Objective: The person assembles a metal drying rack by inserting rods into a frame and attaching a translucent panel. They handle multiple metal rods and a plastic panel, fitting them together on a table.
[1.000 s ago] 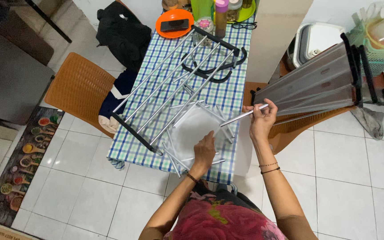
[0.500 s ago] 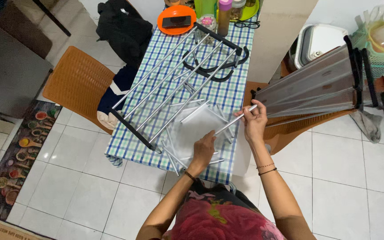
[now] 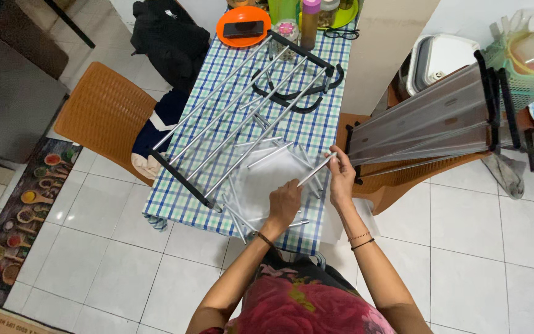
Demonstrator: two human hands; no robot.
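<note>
My right hand [image 3: 341, 176] grips one end of a short silver metal rod [image 3: 316, 170], held slanted above the table's near right corner. My left hand [image 3: 283, 201] rests palm down on a clear plastic bag [image 3: 261, 182] with several loose silver rods [image 3: 267, 154] lying on and around it. A rack section of long silver tubes [image 3: 236, 117] with black end bars lies diagonally across the blue checked tablecloth [image 3: 174, 204]. A second panel of grey tubes [image 3: 428, 127] with black ends leans to the right, just beyond my right hand.
An orange plate with a dark phone [image 3: 243, 26], bottles and glasses sit at the table's far end. A brown chair [image 3: 103, 114] with clothes stands left. A patterned mat [image 3: 16, 216] lies on the white tiles. Baskets and containers [image 3: 526, 55] crowd the right.
My right hand has drawn the short rod in closer and lower, toward the table's near corner. My left hand stays on the plastic bag. The view has shifted slightly.
</note>
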